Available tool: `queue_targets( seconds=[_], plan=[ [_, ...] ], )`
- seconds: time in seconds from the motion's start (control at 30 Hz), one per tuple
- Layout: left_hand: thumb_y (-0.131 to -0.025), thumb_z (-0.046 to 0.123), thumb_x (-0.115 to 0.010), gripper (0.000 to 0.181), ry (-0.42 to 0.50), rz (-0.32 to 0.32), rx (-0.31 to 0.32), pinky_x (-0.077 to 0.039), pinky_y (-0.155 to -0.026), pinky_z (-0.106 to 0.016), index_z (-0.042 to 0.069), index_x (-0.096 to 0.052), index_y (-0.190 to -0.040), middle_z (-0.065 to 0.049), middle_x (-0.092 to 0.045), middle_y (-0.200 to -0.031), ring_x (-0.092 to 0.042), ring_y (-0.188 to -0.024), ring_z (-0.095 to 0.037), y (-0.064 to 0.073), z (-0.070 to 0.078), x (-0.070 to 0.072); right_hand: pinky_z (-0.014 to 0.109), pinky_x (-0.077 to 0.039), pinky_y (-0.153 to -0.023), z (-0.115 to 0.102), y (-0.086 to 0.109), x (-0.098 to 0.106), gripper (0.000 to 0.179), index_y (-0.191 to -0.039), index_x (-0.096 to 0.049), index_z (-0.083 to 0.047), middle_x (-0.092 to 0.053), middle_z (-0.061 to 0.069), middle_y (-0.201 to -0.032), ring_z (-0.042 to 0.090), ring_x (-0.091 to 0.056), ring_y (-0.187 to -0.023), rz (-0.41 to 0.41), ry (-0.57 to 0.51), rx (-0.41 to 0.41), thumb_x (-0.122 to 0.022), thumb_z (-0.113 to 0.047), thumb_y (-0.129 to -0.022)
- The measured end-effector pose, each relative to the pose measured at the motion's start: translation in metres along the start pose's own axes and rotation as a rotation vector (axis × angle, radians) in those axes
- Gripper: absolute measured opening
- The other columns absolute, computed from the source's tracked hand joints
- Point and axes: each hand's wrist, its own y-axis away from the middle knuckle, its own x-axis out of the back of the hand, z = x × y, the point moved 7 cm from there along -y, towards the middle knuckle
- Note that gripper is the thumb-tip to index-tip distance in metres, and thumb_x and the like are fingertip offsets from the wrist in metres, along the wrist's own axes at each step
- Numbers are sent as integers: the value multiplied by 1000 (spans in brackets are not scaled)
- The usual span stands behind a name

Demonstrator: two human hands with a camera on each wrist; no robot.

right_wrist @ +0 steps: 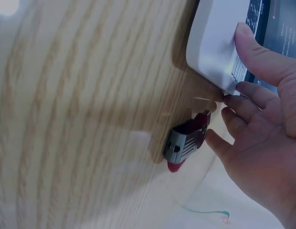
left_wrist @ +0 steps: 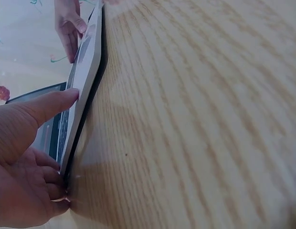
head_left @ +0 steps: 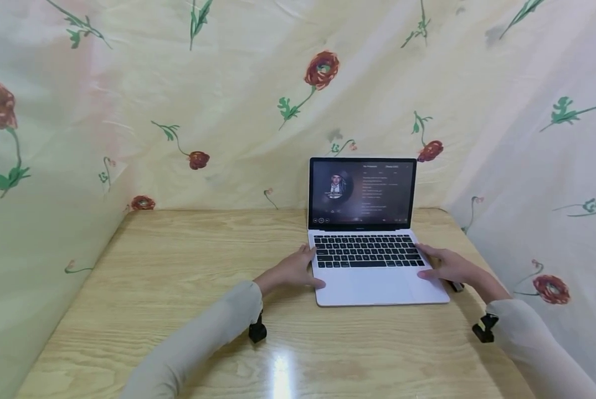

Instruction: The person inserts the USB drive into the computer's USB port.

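Note:
An opened silver laptop [head_left: 378,285] with black keys and a lit screen [head_left: 361,194] is on the wooden table. My left hand [head_left: 295,269] holds its left side, thumb on the palm rest and the other fingers along the side edge. On the opposite side my right hand [head_left: 447,265] holds the laptop, its thumb over the top surface near the keys. In the left wrist view a dark gap shows under the laptop's front edge [left_wrist: 90,71]. Beside the right hand's fingers [right_wrist: 243,107] lies a small metal and red object [right_wrist: 179,148], its kind unclear.
The wooden table [head_left: 203,260] extends to the left and in front of the laptop. Flower-printed cloth [head_left: 248,100] hangs behind the table and along both sides. A black wrist mount [head_left: 257,331] hangs under the left sleeve, another [head_left: 484,328] at the right cuff.

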Motion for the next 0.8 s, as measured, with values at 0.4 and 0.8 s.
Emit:
queue_targets(
  seconds=[0.4, 0.8],
  plan=[
    [-85, 47, -80, 105, 11, -2, 12, -17, -130, -44, 5, -22, -162, -19, -14, -170, -11, -160, -31, 11, -12, 9, 75, -19, -116, -18, -1, -6, 99, -157, -28, 5, -23, 37, -160, 61, -19, -146, 36, -38, 27, -79, -44, -87],
    [-83, 45, -83, 105, 56, 8, 44, -22, -128, -49, 6, -25, -161, -21, -15, -170, -15, -158, -36, 28, -37, 23, 72, -21, -118, -46, -9, -15, 94, -156, -34, 3, -27, 35, -160, 57, -23, -147, 34, -62, 89, -81, -40, -86]
  ],
)
